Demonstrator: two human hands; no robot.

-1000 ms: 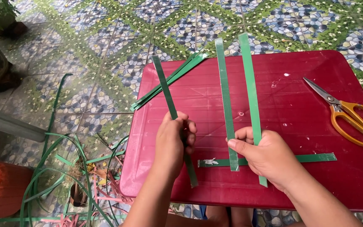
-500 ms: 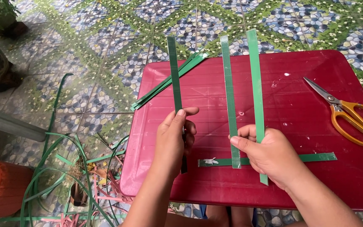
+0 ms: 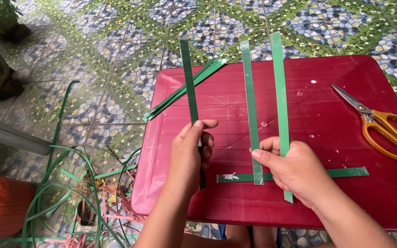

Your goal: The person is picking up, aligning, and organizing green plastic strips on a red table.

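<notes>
Green strips on a red tray, seen from the head camera.

Left hand [image 3: 190, 151] pinches one green strip [image 3: 188, 82] at the red tray [image 3: 327, 101]'s left part, long axis running near-upright, away from the person; right hand [image 3: 295, 167] presses flat, fingers closed, on the rightmost of two parallel strips [image 3: 279, 92] crossing one horizontal strip [image 3: 345, 172] near the tray's front edge; a slanted bundle of strips [image 3: 180, 92] overhangs the tray's left rim; one pair of yellow-handled scissors [image 3: 382, 126] lies at its right end; loose green strapping [image 3: 60, 183] sits on the floor left of the tray.

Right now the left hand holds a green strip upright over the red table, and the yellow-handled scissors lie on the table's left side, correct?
Not quite. The head view shows the scissors on the right side of the red table, not the left. The rest stands: the left hand holds a green strip upright over it.
</notes>
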